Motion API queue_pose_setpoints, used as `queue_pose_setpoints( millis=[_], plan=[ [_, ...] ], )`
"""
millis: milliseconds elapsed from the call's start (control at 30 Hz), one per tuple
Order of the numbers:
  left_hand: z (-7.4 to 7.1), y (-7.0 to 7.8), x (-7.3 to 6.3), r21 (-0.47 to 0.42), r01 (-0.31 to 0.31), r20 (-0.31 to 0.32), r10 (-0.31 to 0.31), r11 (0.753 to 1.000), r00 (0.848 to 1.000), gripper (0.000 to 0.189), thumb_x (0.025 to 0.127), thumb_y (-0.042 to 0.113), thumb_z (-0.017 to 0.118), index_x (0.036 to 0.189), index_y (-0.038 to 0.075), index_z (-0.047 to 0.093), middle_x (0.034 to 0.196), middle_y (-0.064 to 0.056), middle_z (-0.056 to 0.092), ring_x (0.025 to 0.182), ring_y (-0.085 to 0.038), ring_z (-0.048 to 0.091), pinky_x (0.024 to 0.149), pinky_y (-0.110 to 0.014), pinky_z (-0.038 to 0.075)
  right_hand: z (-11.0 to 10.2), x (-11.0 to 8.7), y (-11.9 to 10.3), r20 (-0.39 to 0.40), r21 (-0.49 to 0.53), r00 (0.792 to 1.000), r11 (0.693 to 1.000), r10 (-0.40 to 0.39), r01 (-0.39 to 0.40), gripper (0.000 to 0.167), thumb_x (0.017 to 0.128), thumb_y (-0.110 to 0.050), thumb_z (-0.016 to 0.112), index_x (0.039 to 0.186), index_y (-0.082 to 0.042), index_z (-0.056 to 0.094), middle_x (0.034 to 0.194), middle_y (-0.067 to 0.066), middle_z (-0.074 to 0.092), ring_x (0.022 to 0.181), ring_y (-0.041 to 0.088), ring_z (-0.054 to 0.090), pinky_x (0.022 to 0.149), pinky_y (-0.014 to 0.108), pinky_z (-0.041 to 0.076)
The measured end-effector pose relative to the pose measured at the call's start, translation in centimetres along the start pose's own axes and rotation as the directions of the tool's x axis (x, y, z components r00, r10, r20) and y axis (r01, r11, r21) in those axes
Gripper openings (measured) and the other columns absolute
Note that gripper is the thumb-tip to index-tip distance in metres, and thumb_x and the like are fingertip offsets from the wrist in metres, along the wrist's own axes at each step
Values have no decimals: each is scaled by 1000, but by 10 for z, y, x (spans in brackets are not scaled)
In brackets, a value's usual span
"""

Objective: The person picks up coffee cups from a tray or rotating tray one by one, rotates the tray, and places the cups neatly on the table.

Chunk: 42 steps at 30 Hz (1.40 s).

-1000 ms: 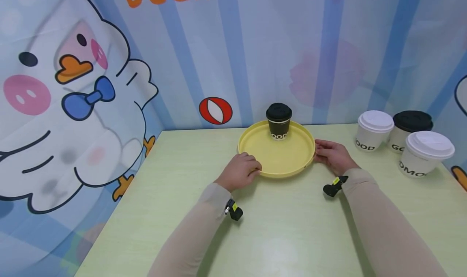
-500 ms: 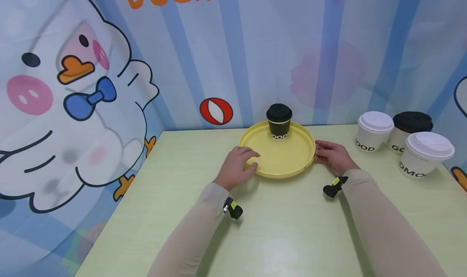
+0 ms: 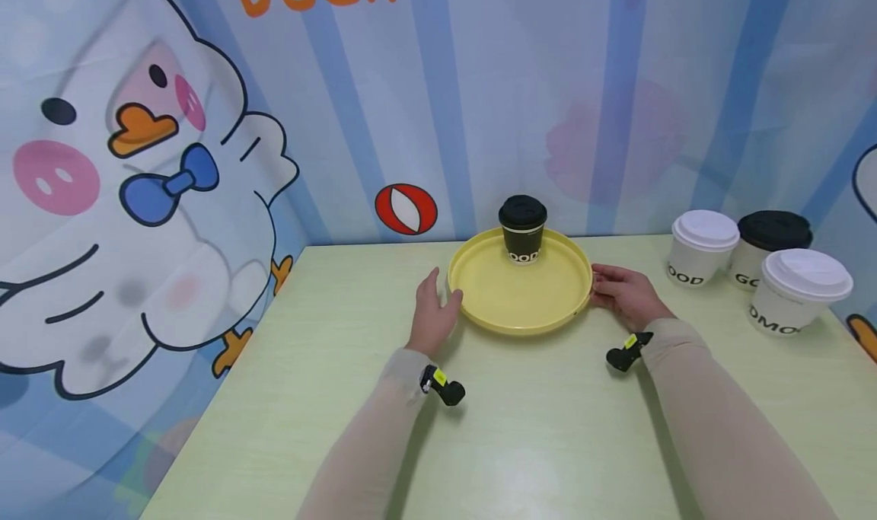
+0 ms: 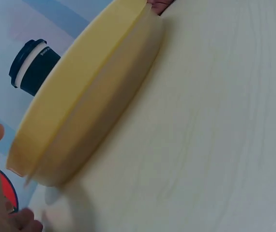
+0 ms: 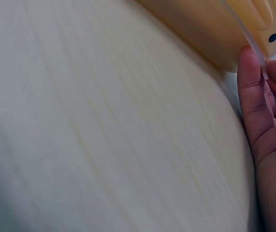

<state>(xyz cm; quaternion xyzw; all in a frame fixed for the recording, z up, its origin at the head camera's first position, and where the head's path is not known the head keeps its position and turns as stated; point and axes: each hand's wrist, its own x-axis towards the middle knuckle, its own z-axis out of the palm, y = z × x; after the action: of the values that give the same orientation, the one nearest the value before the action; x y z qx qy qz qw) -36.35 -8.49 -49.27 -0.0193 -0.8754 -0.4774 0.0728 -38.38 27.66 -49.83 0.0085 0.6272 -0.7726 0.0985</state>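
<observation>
A round yellow tray with a raised rim lies near the back of the table. Toward its back edge stands a small black paper cup with a black lid, upright. My right hand pinches the tray's right edge; in the right wrist view the thumb and fingers meet there at a thin lip. At the tray's left side my left hand has its fingers extended and thumb apart, close to the rim. Whether the left thumb touches the rim I cannot tell.
On the right of the table stand a white lidded cup, a black-lidded cup partly hidden behind it, and a larger white lidded cup. A cartoon-printed blue backdrop rises along the back edge and left side.
My left hand has let go of the tray's front left rim, its fingers have straightened, and it has moved left around to the tray's left side. My right hand has stayed put.
</observation>
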Motion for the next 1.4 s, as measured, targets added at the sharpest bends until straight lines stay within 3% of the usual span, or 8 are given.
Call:
queue_pose_setpoints(
  millis=[133, 267, 733, 1000, 1067, 1133, 1233, 1400],
  plan=[
    [7, -5, 0, -105, 49, 7, -49, 993, 999, 66, 101, 32, 53, 160, 14, 29, 160, -11, 34, 137, -28, 48, 113, -41, 40, -1, -1, 0, 5, 15, 1000, 1000, -3, 3, 61, 101, 4, 53, 155, 10, 24, 103, -4, 63, 90, 5, 66, 83, 21, 57],
    [12, -4, -1, -149, 65, -2, -66, 987, 998, 62, 102, 28, 53, 159, 14, 33, 159, -8, 39, 134, -25, 51, 111, -39, 42, 0, -2, 0, 13, 32, 1000, 999, -6, 5, 63, 101, 4, 54, 155, 10, 23, 105, -3, 63, 91, 5, 66, 83, 22, 57],
    [16, -6, -4, -160, 9, -35, -15, 987, 999, 58, 103, 25, 52, 158, 13, 36, 159, -8, 39, 137, -25, 49, 112, -38, 41, -1, -1, 1, 3, 8, 1000, 1000, -9, 9, 61, 101, 3, 53, 155, 9, 25, 106, -4, 62, 92, 5, 66, 84, 22, 57],
    [18, -11, -6, -143, -39, -56, 31, 989, 998, 58, 105, 28, 51, 158, 13, 34, 159, -7, 39, 137, -24, 48, 112, -37, 41, -1, 1, -3, 43, 77, 999, 997, 19, -23, 63, 102, 1, 52, 156, 9, 20, 105, -3, 68, 91, 8, 69, 84, 25, 58],
    [18, -13, -4, -138, -44, -59, 36, 989, 998, 58, 105, 29, 50, 159, 14, 34, 159, -6, 39, 137, -23, 48, 112, -37, 42, -2, 3, -7, 52, 43, 997, 997, 61, -64, 63, 105, -4, 49, 158, 6, 17, 115, 3, 67, 92, 9, 70, 87, 28, 58],
    [19, -15, -3, -137, -38, -58, 31, 990, 998, 58, 105, 31, 50, 159, 15, 34, 159, -4, 39, 137, -22, 48, 112, -37, 42, -4, 7, -13, 35, -59, 993, 992, 115, -112, 63, 108, -16, 45, 160, 2, 14, 129, 12, 61, 95, 9, 69, 89, 30, 57],
    [19, -16, -3, -136, -41, -54, 34, 990, 998, 59, 105, 32, 49, 159, 14, 34, 159, -4, 39, 137, -22, 48, 112, -38, 41, -3, 12, -27, -22, -280, 988, 948, 153, -153, 71, 109, -40, 38, 161, -2, 10, 148, 25, 44, 108, 19, 67, 94, 34, 56],
    [20, -17, -4, -117, -48, -49, 43, 992, 998, 59, 105, 33, 49, 159, 15, 33, 159, -4, 39, 136, -22, 49, 111, -39, 42, 8, 19, -60, -71, -585, 996, 806, 61, -91, 93, 100, -68, 28, 161, -1, 6, 159, 32, 24, 140, 46, 39, 111, 54, 40]
  ],
)
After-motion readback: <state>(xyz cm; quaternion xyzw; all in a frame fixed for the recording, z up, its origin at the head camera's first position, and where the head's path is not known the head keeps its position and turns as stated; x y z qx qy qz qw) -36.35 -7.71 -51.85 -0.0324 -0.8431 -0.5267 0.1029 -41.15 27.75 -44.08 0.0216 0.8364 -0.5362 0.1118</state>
